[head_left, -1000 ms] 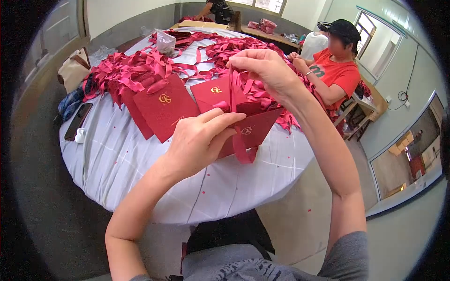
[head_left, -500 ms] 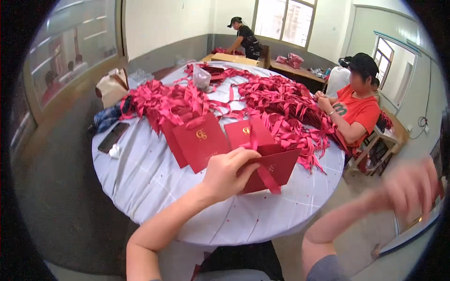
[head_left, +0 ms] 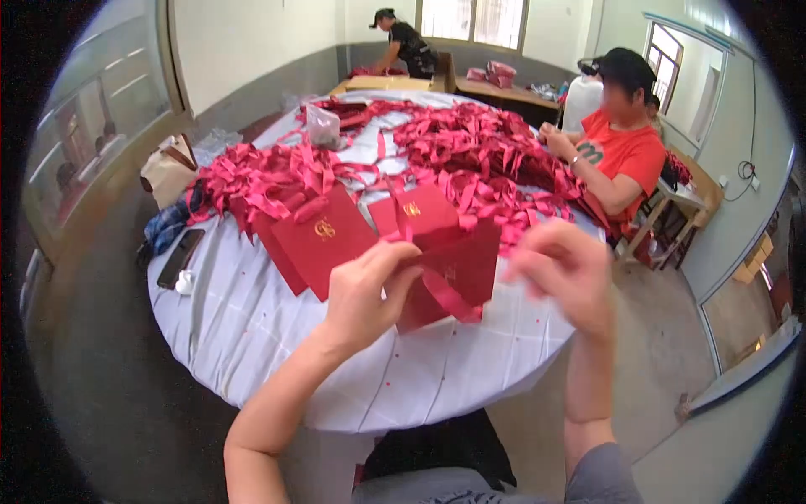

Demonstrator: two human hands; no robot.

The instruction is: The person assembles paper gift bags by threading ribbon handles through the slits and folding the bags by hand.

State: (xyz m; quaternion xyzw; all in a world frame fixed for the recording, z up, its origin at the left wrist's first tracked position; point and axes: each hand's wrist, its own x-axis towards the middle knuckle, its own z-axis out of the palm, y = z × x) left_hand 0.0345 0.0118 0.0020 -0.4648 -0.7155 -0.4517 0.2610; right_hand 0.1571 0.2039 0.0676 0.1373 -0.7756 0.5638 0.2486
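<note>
A dark red paper gift bag (head_left: 470, 265) with gold print stands tilted near the front of the round table. My left hand (head_left: 369, 290) is closed in a pinch on its red ribbon (head_left: 445, 296), at the bag's upper left. One ribbon end hangs in a curl over the bag's front. Just right of the bag my right hand (head_left: 575, 273) is raised, apart from it. Its fingers are bent and smeared by motion, so whether they hold anything cannot be made out. Behind lie another red bag (head_left: 323, 239) and a red bag with a gold emblem (head_left: 420, 212).
Heaps of red ribboned bags (head_left: 487, 151) cover much of the white tablecloth (head_left: 252, 336). A phone (head_left: 180, 259) and a small white case (head_left: 184, 282) lie at the left edge. A co-worker in an orange-red shirt (head_left: 621, 151) sits at the right; another person (head_left: 411, 46) works at the back.
My right hand has come in from the far right to beside the bag. My left hand keeps its pinch on the ribbon. The whole view has shifted slightly.
</note>
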